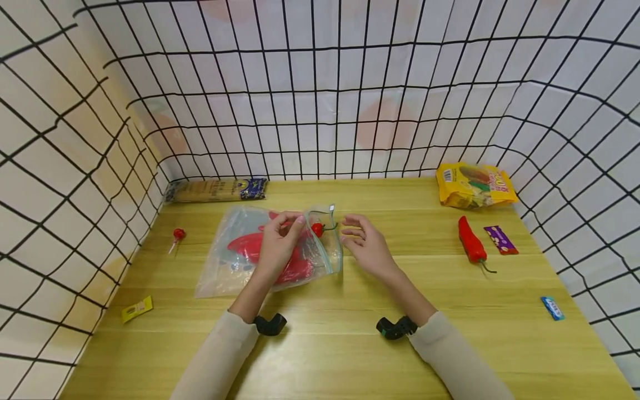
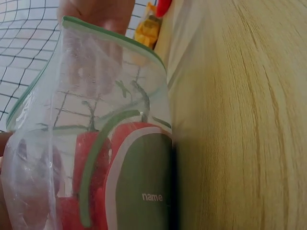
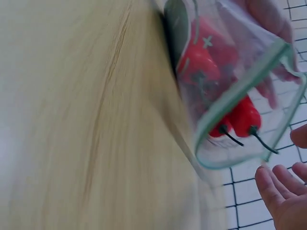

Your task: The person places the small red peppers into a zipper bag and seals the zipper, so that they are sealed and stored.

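Note:
A clear zip bag (image 1: pixel 212 280) with red peppers inside lies on the table, its green-edged mouth (image 3: pixel 249 79) gaping toward the right. My left hand (image 1: pixel 279 241) pinches the bag near that mouth, thumb and fingers on the plastic. Just inside the opening sits a red pepper (image 1: pixel 317 229) with its stem pointing out; two pepper (image 3: pixel 247 115) ends show there in the right wrist view. My right hand (image 1: pixel 367 244) is just right of the mouth, fingers loosely bent and nothing in them. In the left wrist view, a green panel (image 2: pixel 144 187) on the bag reads "name".
A loose red pepper (image 1: pixel 471 241) and a purple packet (image 1: pixel 501 240) lie at right, near a yellow bag (image 1: pixel 477 189) and a small blue packet (image 1: pixel 552 308). Left are a pasta pack (image 1: pixel 212 190), a lollipop (image 1: pixel 179 234) and a yellow packet (image 1: pixel 137 309). Black wire mesh (image 1: pixel 314 105) surrounds the table.

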Tool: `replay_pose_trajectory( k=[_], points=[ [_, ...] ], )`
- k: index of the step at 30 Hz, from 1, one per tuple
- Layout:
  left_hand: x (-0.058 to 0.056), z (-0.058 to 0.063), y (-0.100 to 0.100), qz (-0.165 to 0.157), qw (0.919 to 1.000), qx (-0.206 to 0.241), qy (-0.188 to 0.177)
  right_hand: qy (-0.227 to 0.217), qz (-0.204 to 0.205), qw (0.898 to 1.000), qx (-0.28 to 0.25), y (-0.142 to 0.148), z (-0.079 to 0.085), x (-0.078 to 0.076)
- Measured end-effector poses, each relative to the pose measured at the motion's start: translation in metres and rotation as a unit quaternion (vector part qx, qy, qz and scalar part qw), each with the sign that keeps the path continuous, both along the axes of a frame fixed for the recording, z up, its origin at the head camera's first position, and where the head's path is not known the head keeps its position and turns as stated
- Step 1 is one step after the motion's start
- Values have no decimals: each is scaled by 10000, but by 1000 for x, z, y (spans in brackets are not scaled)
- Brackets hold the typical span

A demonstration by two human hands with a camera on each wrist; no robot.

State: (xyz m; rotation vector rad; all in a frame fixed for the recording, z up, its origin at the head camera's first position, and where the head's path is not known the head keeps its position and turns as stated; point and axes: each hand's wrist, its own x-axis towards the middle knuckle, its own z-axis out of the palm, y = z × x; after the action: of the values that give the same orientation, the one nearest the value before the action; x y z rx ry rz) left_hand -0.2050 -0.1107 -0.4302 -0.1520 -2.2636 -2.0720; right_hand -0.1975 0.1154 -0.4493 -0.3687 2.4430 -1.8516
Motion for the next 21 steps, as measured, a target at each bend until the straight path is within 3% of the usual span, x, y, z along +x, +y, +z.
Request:
replay_pose_trajectory(
  k=[3,7,17,21],
  points=[
    [-4,-9,-1,58,10000,21,-16,225,234,9993,203,9,4,6],
    [-4,-11,-1,100,9999,-14,62,345,563,9971,373,12,7,9],
    [-4,-12,1,147,9992,-17,363,-1,943,9952,252,-12,8,6],
    [-4,-11,2,126,9988,110,463,-94,1109,9938,-33,-25,14,5]
  ],
)
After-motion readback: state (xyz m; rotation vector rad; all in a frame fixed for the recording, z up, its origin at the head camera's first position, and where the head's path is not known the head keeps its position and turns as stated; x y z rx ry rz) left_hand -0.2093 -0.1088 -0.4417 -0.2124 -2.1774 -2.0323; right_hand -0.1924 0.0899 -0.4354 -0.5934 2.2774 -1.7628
